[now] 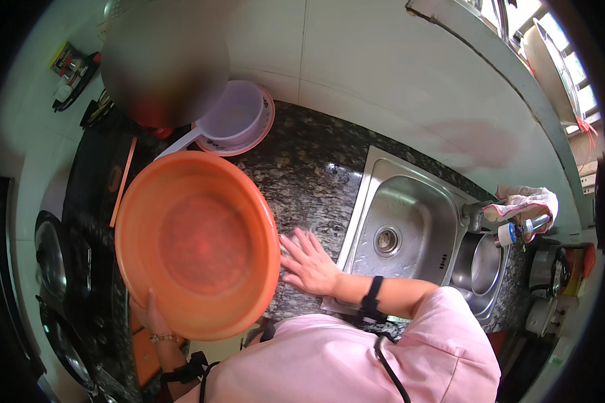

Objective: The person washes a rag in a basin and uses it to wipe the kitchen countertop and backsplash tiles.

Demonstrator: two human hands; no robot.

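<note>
My left hand (152, 317) grips the near-left rim of a large orange plastic basin (204, 242), thumb over its inner wall and the other fingers hidden beneath. The basin is tilted, its inside facing me, and nothing shows in it. Just to its right, my right hand (307, 264) lies palm down with fingers spread on the dark speckled stone countertop (312, 201). That hand holds nothing. The stone around the fingers has a wet-looking sheen. Right of this hand is a stainless steel sink (408, 226) with water drops around its drain.
Behind the basin, a pale purple long-handled dipper (234, 113) rests in a patterned basin (268, 116). A faucet (476, 214) with a cloth (527, 201) draped over it stands by the sink, near a steel pot (476, 264). Pan lids (53, 254) line the left side.
</note>
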